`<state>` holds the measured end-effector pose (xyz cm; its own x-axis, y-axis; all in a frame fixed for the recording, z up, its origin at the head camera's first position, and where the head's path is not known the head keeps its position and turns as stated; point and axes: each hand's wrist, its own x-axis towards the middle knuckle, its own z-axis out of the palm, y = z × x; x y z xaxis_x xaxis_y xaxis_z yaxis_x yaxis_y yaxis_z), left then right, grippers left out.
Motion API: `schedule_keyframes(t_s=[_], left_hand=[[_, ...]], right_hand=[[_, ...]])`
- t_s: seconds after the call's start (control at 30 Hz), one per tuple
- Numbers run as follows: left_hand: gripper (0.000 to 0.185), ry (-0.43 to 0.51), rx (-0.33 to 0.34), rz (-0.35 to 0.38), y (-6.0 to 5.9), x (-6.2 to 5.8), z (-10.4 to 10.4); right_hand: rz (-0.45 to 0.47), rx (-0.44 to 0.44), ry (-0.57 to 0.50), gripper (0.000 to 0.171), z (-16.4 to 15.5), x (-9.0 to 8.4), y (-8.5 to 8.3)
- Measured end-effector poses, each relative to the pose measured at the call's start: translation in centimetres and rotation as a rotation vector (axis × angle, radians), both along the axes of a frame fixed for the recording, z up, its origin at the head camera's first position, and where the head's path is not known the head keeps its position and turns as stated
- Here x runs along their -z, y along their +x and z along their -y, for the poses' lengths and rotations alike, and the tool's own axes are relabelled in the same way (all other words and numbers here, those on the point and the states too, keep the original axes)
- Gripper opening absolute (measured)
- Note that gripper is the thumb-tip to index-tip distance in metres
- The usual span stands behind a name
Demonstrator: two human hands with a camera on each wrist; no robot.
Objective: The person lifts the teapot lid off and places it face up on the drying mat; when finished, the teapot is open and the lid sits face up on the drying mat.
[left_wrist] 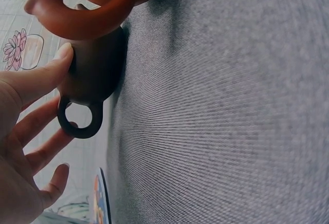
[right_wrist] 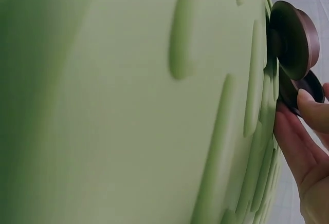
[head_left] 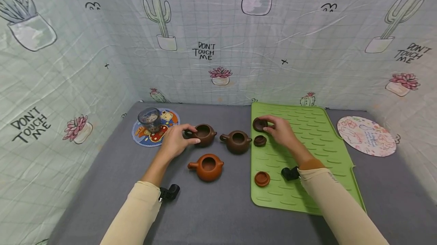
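Note:
My left hand holds the dark brown teapot by its handle side, its thumb against the body and other fingers behind the handle. The teapot is lidless and stands on the grey cloth. At the green mat's far left corner, my right hand pinches a dark brown teapot lid by its rim. Closer to me, a second dark lid lies upside down on the mat. Another brown teapot and an orange-brown teapot stand between the hands, both uncovered.
The green mat carries an orange-brown lid near its left edge. At the far left, a clear glass stands on a round blue coaster. A pink-patterned round mat lies far right. Patterned curtain encloses the back and sides.

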<state>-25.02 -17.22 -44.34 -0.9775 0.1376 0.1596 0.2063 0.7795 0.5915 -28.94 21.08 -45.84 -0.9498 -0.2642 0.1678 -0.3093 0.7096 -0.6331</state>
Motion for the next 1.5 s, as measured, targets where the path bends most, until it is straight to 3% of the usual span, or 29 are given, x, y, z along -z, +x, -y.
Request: schedule_keyframes(t_s=[0.63, 1.5], left_hand=[[0.031, 0.003, 0.003, 0.002, -0.04, 0.0, -0.16], [0.03, -0.006, -0.012, 0.001, -0.15, -0.1, 0.07]], right_hand=[[-0.048, 0.111, 0.106, 0.042, 0.4, -0.36, -0.2], [-0.037, 0.121, 0.124, 0.039, 0.85, -0.81, 0.05]])
